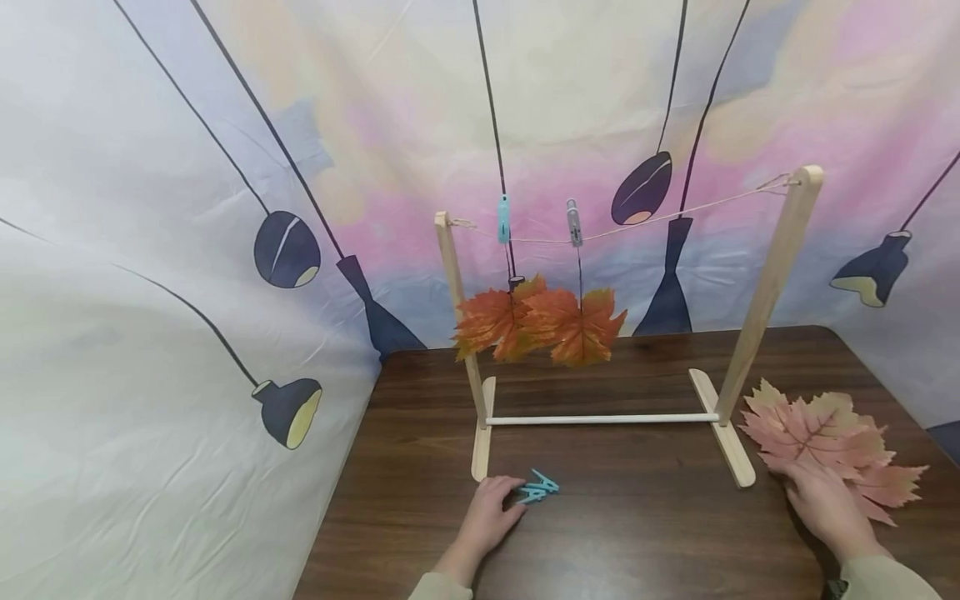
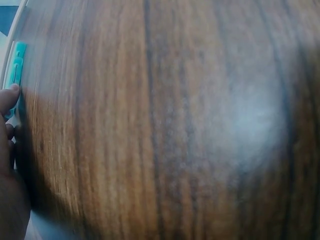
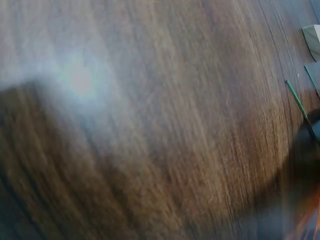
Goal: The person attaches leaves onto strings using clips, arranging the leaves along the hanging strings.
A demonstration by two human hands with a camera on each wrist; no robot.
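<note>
At the table's front left, my left hand (image 1: 489, 510) has its fingertips at light-blue clothespins (image 1: 540, 487). In the left wrist view the thumb (image 2: 9, 97) lies against one clothespin (image 2: 18, 62), with the fingers curled below. My right hand (image 1: 823, 504) rests at the near left edge of pinkish artificial maple leaves (image 1: 813, 433); its grip is hidden. Thin green stems (image 3: 296, 97) show in the right wrist view. Two orange maple leaves (image 1: 581, 329) hang from the string (image 1: 678, 210), one under a light-blue clothespin (image 1: 503, 219), one under a grey clothespin (image 1: 573, 222).
A wooden stand holds the string between a left post (image 1: 453, 275) and a taller-looking right post (image 1: 772, 283). A white rod (image 1: 600, 419) joins its feet, and the right foot (image 1: 738, 462) lies close to the pink leaves. Behind the brown table (image 1: 615, 533) hangs a lamp-patterned cloth (image 1: 405, 100).
</note>
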